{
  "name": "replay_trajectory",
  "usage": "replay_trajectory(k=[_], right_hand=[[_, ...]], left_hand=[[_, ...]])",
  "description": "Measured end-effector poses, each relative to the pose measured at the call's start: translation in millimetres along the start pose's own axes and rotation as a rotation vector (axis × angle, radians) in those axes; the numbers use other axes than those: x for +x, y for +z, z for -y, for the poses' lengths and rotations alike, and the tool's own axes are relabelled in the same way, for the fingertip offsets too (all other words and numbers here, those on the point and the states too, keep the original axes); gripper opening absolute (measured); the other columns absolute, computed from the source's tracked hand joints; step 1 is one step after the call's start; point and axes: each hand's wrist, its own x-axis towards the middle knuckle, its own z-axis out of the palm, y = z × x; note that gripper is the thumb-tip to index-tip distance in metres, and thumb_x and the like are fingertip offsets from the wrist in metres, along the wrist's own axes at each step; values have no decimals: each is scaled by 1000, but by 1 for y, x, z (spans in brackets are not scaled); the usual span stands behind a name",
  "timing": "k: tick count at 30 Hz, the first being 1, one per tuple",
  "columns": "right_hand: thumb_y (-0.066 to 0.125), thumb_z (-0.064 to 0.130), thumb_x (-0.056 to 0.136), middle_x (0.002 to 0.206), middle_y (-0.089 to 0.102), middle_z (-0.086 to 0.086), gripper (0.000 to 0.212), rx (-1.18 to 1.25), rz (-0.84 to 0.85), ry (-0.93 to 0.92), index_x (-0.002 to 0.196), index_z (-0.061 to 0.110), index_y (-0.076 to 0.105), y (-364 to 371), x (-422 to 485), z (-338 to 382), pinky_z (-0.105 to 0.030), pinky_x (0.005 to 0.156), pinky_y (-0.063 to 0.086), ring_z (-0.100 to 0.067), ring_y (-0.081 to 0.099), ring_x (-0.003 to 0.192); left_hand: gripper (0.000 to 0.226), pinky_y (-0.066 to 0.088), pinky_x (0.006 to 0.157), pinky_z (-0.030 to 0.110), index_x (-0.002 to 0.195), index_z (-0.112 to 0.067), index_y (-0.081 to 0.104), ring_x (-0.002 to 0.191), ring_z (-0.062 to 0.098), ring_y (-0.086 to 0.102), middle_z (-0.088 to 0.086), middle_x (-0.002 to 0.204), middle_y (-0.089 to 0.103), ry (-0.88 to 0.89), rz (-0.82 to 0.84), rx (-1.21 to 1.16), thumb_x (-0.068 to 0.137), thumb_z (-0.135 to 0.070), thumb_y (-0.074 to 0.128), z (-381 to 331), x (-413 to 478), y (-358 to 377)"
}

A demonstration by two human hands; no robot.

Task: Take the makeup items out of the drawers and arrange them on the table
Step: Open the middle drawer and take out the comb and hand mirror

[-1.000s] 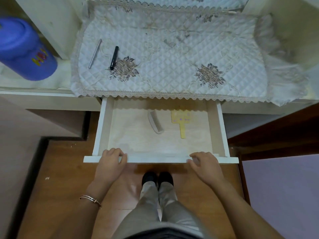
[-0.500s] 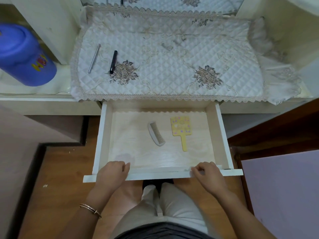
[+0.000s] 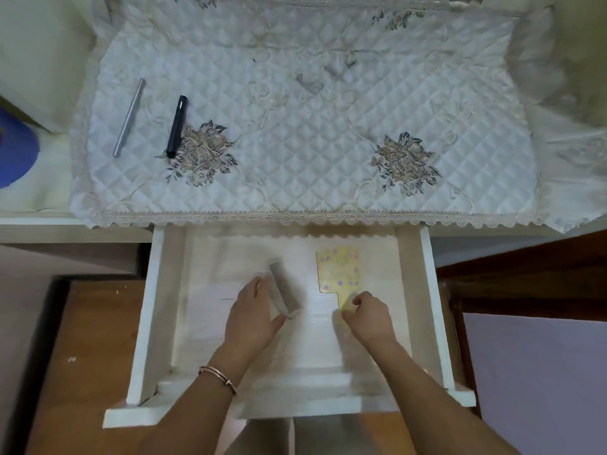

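Observation:
The white drawer (image 3: 151, 310) stands pulled out below the table. Inside it lie a grey comb (image 3: 285, 292) and a yellow hand mirror (image 3: 339, 269) with purple dots. My left hand (image 3: 254, 315) holds the comb, fingers at its far end and thumb at its near end. My right hand (image 3: 369, 318) pinches the mirror's handle. On the quilted table cover (image 3: 312, 133) at the left lie a silver stick (image 3: 128, 117) and a black pen-like tube (image 3: 176, 127), side by side.
A blue container (image 3: 16, 149) sits at the far left on the side surface. Wooden floor shows to the left of the drawer, and a purple surface (image 3: 538, 382) lies to its right. My legs are beneath the drawer front.
Both hands left the drawer's front edge and reached inside; the left took hold of the comb, the right the mirror handle. The drawer came further out.

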Motion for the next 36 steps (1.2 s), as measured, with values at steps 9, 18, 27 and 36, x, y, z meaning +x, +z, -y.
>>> replay_trajectory(k=[9, 18, 27, 36], right_hand=[[58, 9, 80, 116, 55, -22, 36, 116, -66, 169, 111, -2, 44, 30, 21, 11, -38, 88, 44, -38, 51, 110], [62, 16, 79, 68, 48, 2, 26, 218, 75, 65, 64, 20, 41, 16, 29, 15, -19, 60, 38, -19, 46, 71], [65, 7, 76, 61, 46, 8, 16, 320, 261, -139, 65, 14, 56, -24, -21, 3, -20, 61, 37, -12, 45, 61], [64, -7, 77, 62, 44, 2, 28, 633, 191, -412, 69, 19, 58, -90, -13, 107, -6, 47, 38, -5, 44, 54]], left_hand=[[75, 36, 95, 45, 125, -4, 34, 118, 35, 35, 15, 131, 33, -354, -129, -42, 72, -44, 69, -27, 42, 14], [65, 41, 90, 43, 119, 2, 37, 114, 38, 45, 21, 122, 45, -460, -118, -286, 71, -21, 75, -32, 49, 24], [9, 37, 52, 10, 79, -13, 67, 63, 6, 57, -3, 66, 65, -78, -163, -484, 75, -5, 66, -10, -10, -37], [28, 49, 61, 19, 106, -10, 62, 82, 21, 63, 8, 88, 67, -93, -511, -764, 79, -15, 68, -26, 21, -164]])
